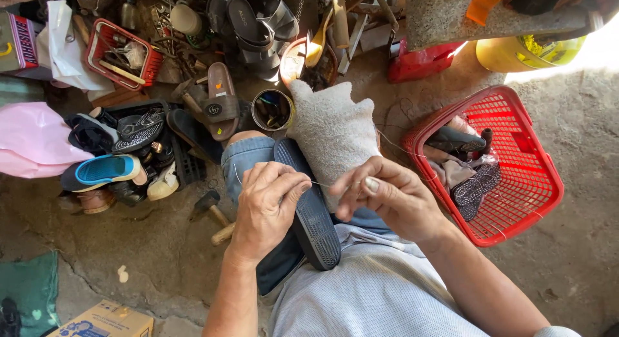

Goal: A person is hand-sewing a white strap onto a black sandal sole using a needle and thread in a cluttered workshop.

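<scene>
A dark rubber sandal (309, 208) lies sole-up across my lap, beside a grey cloth (332, 134) draped over my knee. My left hand (267, 208) rests on the sandal's edge, and its fingertips pinch a thin thread (320, 183). That thread runs tight across to my right hand (387, 195), whose thumb and fingers are closed on its other end. More thread trails off to the right over the cloth.
A red plastic basket (522, 176) with shoes stands on the concrete floor at right. A heap of sandals and slippers (122, 156), a tin can (272, 109), a hammer (213, 211) and a small red tool tray (122, 53) lie at left and ahead. A cardboard box (103, 321) is at bottom left.
</scene>
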